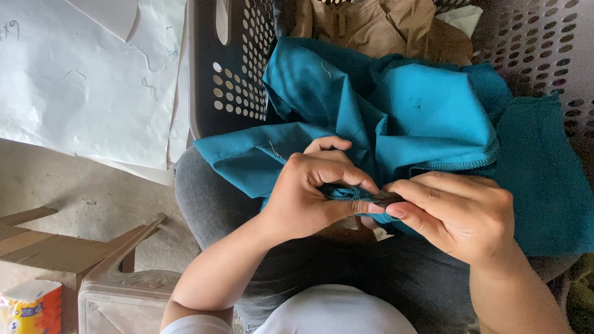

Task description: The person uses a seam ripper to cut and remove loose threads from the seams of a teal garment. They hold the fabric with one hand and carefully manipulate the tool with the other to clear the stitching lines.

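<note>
The perforated dark plastic laundry basket [232, 74] blocks passage ahead; bare concrete floor [74, 198] at left, beside the clear plastic stool [120, 291], remains open.

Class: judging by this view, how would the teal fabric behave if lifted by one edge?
The teal fabric would probably flop and drape, since it lies in soft folds. It looks light: the left hand and right hand pinch it with fingertips alone.

Matt teal cloth [427, 117] with overlocked edge pinched between fingers [346, 176], perforated plastic basket [238, 74] beyond them, creased white paper [80, 80], grey denim [204, 198] beneath
</note>
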